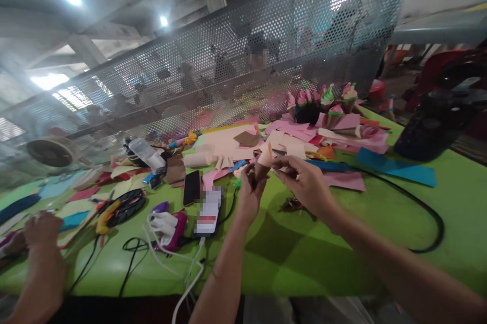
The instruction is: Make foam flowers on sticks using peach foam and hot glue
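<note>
My left hand (250, 193) is closed round a small brown paper cone (262, 169), held upright above the table. A cream paper piece (266, 153) sticks up from the cone's top. My right hand (302, 184) is closed, its thumb and fingertips pinching at the right edge of the cream paper; the exact grip is partly hidden. Under the right hand a small dark object (294, 205) lies on the green table (277, 268); its kind is unclear. Behind the hands are loose paper sheets (228, 139) in cream, pink and brown.
Paper cones with pink and green swirls (327, 98) stand at the back right. A dark bottle (426, 126), a cabled blue tool (331, 166), a phone (209, 212) and a power strip (169, 227) lie around. At left is another person's hand (43, 230). A perforated metal screen (236, 60) stands behind.
</note>
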### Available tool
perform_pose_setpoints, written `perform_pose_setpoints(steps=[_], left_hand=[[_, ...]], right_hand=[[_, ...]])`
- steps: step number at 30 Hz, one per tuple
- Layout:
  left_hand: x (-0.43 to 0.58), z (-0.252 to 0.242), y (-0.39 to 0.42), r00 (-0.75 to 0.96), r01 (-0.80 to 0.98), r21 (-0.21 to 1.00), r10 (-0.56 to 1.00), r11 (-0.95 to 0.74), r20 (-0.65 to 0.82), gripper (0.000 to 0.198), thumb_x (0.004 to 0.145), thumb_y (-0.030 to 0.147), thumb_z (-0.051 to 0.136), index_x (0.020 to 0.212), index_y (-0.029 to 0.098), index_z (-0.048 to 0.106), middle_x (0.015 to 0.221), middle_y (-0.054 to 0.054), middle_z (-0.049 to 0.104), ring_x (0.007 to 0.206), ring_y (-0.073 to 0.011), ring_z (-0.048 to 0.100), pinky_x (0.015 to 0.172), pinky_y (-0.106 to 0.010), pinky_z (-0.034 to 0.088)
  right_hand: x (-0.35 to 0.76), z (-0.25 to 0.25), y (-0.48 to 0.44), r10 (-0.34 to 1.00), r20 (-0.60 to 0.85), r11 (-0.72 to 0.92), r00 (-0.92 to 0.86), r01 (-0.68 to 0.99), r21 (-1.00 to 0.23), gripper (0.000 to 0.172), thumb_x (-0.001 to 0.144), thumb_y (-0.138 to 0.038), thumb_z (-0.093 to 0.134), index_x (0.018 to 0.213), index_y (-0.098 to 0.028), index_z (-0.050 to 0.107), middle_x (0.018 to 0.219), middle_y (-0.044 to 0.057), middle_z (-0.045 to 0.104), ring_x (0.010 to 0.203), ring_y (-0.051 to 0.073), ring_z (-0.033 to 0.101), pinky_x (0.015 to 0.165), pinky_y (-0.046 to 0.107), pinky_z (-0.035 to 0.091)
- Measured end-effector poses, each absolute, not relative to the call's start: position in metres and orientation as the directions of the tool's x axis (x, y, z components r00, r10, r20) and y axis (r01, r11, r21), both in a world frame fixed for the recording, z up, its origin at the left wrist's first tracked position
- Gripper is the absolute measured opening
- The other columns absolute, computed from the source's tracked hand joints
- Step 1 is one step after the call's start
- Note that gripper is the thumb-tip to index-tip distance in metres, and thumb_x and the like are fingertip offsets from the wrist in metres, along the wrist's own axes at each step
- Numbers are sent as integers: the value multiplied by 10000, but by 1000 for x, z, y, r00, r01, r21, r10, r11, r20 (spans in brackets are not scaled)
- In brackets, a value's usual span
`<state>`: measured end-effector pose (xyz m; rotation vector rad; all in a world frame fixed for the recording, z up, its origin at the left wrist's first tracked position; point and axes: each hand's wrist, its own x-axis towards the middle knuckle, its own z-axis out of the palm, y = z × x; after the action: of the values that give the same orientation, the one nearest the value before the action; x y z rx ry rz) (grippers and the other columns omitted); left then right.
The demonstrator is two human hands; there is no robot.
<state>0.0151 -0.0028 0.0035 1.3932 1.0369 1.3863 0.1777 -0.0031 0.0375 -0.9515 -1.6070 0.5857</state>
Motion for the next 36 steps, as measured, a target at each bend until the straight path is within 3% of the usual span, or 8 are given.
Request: perform_pose_setpoints(steps=[8,18,36], left_hand=[[14,-4,1,-95,17,947,942,-321,321,373,795,296,726,1000,234,421,1023,-41,610,976,-168,607,892,-315,448],[17,4,0,-95,-95,965,967,-244,236,448,732,326,753,957,246,373,961,2,576,855,-121,569,788,-252,447],[19,8,0,-99,-77,967,967,-242,235,461,718,338,750,937,255,353,895,27,549,825,-124,528,751,-243,431]], right_hand=[[178,37,-1,869,493,493,-50,177,-852,209,846,-300,593,1016,-200,661,930,57,735,668,154,625,639,279,492],[177,37,-3,896,442,445,-50,132,-886,297,832,-334,600,1086,-184,639,945,75,731,673,147,619,626,277,490],[176,35,-2,917,394,399,-66,92,-912,288,846,-338,591,1090,-187,614,966,70,706,651,135,581,600,273,483]])
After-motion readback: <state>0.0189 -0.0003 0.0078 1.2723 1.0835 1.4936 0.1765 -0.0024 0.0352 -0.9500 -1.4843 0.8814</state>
